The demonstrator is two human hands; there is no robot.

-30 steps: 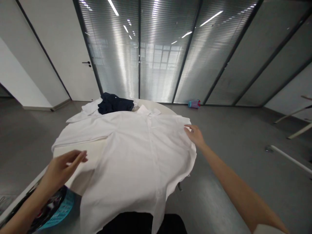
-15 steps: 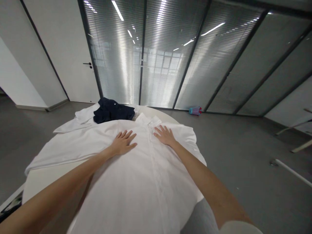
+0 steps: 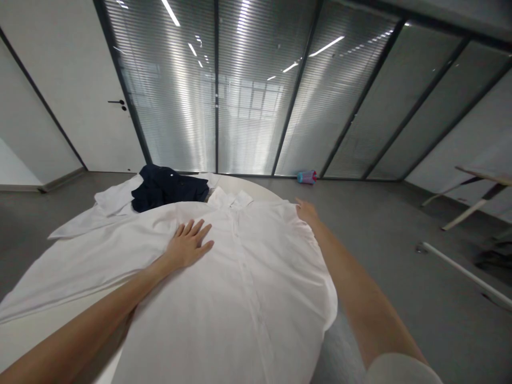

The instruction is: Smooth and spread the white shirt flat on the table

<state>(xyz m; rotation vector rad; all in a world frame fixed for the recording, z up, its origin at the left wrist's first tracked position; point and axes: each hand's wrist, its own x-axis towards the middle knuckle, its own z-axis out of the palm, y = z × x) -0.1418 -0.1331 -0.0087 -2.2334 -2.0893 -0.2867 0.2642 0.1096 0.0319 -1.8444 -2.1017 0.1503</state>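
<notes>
A white button-up shirt lies spread front side up on a round white table, its collar at the far end. One long sleeve reaches out to the left. My left hand rests flat on the shirt's left chest, fingers spread. At the shoulder edge on the right is my right hand, its fingers bent together at the cloth; the fingertips are partly hidden. The right sleeve hangs over the table's edge, mostly out of sight.
A crumpled dark navy garment and another white garment lie at the table's far left. A blue and pink container is on the floor by the glass partition. Wooden legs and a white bar stand at right.
My right hand has moved from the chest beside the placket out to the right shoulder edge. My left hand stays flat on the shirt. The view has turned slightly right.
</notes>
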